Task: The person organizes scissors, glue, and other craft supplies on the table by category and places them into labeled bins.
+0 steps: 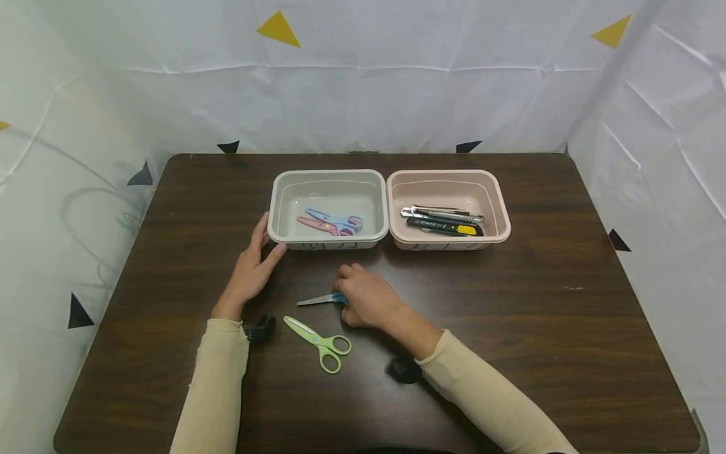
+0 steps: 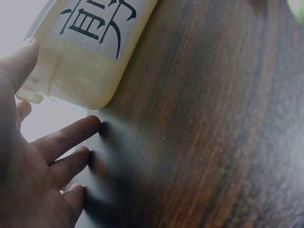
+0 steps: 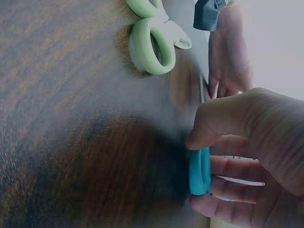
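Observation:
My right hand [image 1: 368, 296] grips the blue handle of a pair of scissors [image 1: 317, 299]. Their bare metal blades point left, while the fingers hide part of the handle. In the right wrist view, the thumb and fingertips close on the teal-blue handle loops [image 3: 200, 172] just over the table. My left hand [image 1: 249, 271] is at the front left corner of the grey-white bin [image 1: 329, 244], fingers spread and thumb by its rim. Green scissors [image 1: 317, 340] lie on the table between the two forearms. Inside the grey-white bin are blue scissors [image 1: 340, 222] and pink scissors [image 1: 317, 225].
A pink bin [image 1: 450, 239] stands against the grey-white bin's right side, holding several cutters, among them a black and yellow utility knife [image 1: 445, 227]. Both bins carry labels on their fronts. White sheeting [image 1: 363, 107] surrounds the dark wooden table [image 1: 567, 328] at the back and sides.

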`<state>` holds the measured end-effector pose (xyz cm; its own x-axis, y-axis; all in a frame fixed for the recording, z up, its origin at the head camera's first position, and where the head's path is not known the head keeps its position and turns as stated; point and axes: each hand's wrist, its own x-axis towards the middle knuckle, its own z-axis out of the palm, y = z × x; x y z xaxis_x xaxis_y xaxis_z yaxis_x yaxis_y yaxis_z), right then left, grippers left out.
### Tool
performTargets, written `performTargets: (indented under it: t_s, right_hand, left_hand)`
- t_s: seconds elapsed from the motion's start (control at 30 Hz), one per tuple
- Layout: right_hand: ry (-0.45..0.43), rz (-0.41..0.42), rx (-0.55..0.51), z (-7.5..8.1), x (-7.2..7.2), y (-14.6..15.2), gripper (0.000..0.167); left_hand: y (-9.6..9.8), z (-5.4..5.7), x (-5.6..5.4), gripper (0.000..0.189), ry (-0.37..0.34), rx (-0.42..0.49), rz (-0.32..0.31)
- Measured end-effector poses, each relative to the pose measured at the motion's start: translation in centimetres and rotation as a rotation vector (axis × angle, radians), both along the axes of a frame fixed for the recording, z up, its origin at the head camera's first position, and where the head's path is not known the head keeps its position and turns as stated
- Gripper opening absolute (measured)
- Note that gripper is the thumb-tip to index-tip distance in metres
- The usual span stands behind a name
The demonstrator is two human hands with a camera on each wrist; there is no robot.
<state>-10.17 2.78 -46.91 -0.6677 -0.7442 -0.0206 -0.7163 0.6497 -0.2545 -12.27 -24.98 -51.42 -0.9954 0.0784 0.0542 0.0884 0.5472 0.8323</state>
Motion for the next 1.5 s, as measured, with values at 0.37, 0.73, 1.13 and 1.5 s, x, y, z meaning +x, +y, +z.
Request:
performTargets:
  t_s: [0.37,0.73,1.13,1.5]
  right_hand:
    - [-0.032,-0.002,0.000,1.6,-0.4,0.6,0.030]
    - [-0.116,0.040,-0.103,3.7,-0.4,0.6,0.034]
    - [-0.119,-0.041,-0.160,6.4,-1.6,0.7,0.035]
    - [-0.133,-0.181,-0.307,7.1,-4.7,0.5,0.040]
  left_hand:
    - [0.0,0.0,0.0,0.074,0.001,0.003,-0.006]
    - [0.1,-0.2,0.1,0.074,-0.006,-0.007,0.001]
    - [0.1,-0.1,0.1,0.073,-0.007,0.007,0.002]
    - [0.0,-0.1,0.1,0.074,0.004,-0.007,0.006]
